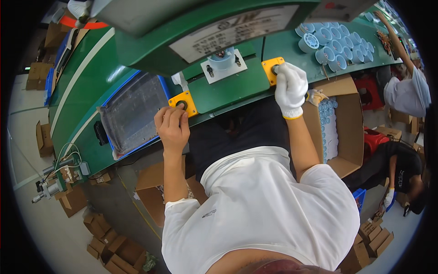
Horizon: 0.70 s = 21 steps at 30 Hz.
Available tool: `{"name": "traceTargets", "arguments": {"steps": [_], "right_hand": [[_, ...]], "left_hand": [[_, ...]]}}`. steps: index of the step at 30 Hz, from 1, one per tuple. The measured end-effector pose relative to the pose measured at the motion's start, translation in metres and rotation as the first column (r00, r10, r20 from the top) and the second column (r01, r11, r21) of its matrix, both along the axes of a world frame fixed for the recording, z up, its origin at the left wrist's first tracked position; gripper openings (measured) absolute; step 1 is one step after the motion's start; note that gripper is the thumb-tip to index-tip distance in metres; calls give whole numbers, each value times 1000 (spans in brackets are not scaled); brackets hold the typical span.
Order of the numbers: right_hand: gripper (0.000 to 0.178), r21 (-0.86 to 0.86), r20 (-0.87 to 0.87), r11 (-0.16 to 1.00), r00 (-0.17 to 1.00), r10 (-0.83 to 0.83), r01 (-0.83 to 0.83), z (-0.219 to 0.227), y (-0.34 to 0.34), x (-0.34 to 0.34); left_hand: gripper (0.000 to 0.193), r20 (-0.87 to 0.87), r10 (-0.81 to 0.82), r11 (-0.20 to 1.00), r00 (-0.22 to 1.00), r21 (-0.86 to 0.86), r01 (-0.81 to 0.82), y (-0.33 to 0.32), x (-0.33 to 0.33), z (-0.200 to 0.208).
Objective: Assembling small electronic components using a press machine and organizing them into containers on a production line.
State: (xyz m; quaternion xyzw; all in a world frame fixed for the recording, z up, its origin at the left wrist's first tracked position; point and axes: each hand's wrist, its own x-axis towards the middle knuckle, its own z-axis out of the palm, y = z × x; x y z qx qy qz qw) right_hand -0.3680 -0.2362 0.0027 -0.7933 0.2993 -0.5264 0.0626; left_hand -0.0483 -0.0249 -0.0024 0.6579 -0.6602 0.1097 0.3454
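My bare left hand [171,127] rests with loosely bent fingers at a yellow push-button box [190,107], fingertips on its dark button. My right hand [291,86], in a white knit glove, is closed against the second yellow push-button box [270,77] and covers part of it. Between the boxes, a light-blue plastic cup-shaped part [221,62] sits on a metal plate [228,73] with dark bolts. Copper-coloured bits show inside the part. The green machine head [150,48] hangs above and hides the part's far side.
Many light-blue parts [337,45] stand on the green bench at right. A blue-rimmed tray [137,109] lies left of my left hand. An open carton [349,123] with blue parts is by my right arm. Other people [406,86] work at right; cartons [123,251] litter the floor.
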Motion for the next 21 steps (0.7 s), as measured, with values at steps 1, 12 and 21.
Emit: {"name": "traceTargets", "arguments": {"steps": [1,12,21], "right_hand": [[18,-77,-20,997,1000,14,-16,0,-2,1],[24,130,240,991,971,0,-32,-39,-19,6],[21,133,246,988,968,41,-75,-40,-23,5]], "left_hand": [[7,-5,11,1000,1000,-2,-11,-3,0,0],[6,-424,7,1000,906,10,-3,-24,1,14],[9,-540,-3,1000,842,-21,-11,-37,-1,0]]}}
